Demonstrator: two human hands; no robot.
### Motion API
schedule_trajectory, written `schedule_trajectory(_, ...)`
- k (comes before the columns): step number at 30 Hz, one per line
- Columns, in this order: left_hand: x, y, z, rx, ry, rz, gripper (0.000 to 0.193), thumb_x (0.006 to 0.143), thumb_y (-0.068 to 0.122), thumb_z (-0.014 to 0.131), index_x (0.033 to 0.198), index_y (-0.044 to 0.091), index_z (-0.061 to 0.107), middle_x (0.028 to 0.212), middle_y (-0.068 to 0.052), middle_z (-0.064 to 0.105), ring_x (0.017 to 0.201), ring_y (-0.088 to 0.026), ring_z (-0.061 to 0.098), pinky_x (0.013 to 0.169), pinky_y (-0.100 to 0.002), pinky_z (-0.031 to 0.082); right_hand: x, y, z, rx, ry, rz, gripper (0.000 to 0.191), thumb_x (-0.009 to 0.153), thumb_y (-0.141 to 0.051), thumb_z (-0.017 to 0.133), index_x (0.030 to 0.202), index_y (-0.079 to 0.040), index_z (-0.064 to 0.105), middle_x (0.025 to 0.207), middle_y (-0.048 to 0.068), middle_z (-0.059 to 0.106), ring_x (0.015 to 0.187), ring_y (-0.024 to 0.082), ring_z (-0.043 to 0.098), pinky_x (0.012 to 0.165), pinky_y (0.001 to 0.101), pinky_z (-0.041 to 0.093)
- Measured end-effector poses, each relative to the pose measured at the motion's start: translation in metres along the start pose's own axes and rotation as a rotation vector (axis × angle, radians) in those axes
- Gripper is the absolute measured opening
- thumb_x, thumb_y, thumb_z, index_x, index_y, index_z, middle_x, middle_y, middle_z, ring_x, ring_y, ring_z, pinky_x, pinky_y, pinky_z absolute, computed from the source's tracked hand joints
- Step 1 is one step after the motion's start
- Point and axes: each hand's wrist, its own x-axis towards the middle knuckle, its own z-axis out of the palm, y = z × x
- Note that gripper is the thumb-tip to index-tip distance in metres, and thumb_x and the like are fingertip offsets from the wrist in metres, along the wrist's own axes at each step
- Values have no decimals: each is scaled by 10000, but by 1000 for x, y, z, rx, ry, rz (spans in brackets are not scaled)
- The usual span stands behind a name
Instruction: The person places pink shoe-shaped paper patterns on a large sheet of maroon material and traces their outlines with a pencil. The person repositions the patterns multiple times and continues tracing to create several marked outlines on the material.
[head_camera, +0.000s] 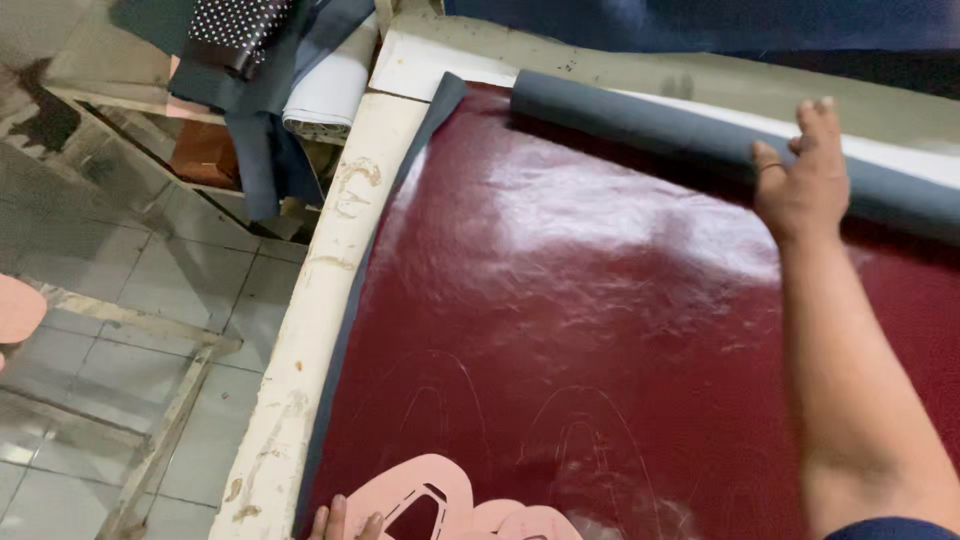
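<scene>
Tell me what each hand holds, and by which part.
The right hand rests on top of the grey roll, partway along it, fingers open, not gripping. The left hand presses the pink template at its near left edge.

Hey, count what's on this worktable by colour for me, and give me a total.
Dark red glossy sheet: 1
Grey-blue roll, under the right hand: 1
Pink cut-out templates, by the left hand: at least 2, partly cut off by the frame edge
Total: at least 4
</scene>
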Motion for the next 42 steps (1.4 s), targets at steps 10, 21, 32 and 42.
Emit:
schedule_trajectory(10,34,16,-107,-309,-672,-271,608,884,418,522,1427,146,506,1584,-216,313,1468,-388,270,1167,-667,117,-293,-144,-88,11,-983,621,438,903,-433,699,1157,-76,723,938,145,793,847,267,764,790,396,596)
schedule_trajectory(21,28,7,-129,-458,-665,-365,651,993,294,518,1567,35,352,1658,-216,287,1533,-371,246,1241,-609,159,-482,-207,-134,-160,-698,654,917,627,-434,899,1370,-32,543,1189,195,678,1071,360,683,875,448,542)
schedule_trajectory(32,4,-30,-154,-548,-588,-597,772,902,231,716,1553,71,334,1380,-53,561,1346,-319,415,1161,-553,242,-479,-218,-156,-126,-595,782,583,787,-424,845,1142,14,694,1090,173,717,954,301,713,820,443,559)
schedule_trajectory(42,23,-32,-143,-722,-549,-637,397,881,40,586,1278,26,588,1200,-189,562,1102,-342,582,998,-444,481,-481,-218,-147,-86,-745,913,721,692,-420,876,1198,26,619,941,165,776,812,263,760,749,386,590)
